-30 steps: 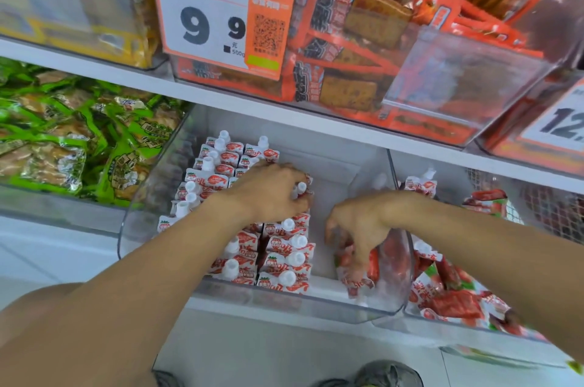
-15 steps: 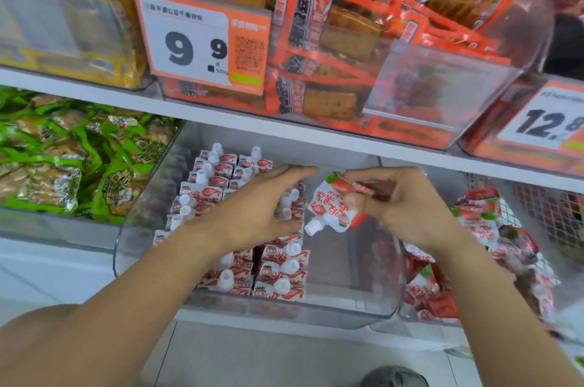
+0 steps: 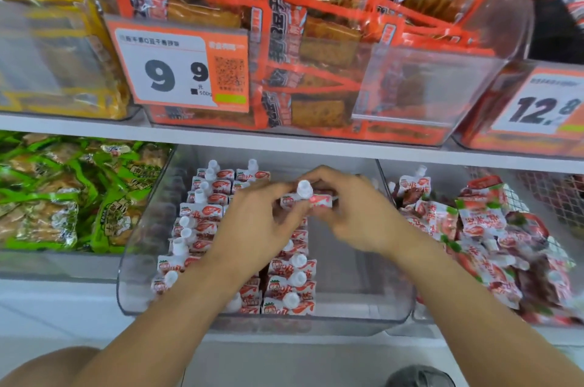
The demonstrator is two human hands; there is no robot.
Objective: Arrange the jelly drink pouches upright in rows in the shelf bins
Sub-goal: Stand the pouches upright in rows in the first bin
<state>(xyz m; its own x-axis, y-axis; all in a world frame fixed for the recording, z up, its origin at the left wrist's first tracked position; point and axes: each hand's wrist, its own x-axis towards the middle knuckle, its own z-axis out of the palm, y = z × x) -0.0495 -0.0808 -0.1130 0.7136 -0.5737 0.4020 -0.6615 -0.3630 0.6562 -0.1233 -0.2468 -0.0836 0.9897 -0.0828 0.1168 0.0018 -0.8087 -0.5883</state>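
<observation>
I am partway through filling the clear bin (image 3: 363, 307): two rows of upright pouches (image 3: 290, 291) stand along its left and middle, and its right side is bare. One jelly pouch (image 3: 311, 198) is held cap-up above the middle row, near the back. My right hand (image 3: 354, 212) curls around it from the right, and my left hand (image 3: 262, 222) pinches its left edge with bent fingers. Both forearms reach in from below and meet over the bin. Next, I judge, the pouch must go straight down behind the row's last one, kept upright. A loose pile of pouches (image 3: 480, 228) waits in the neighbouring bin.
</observation>
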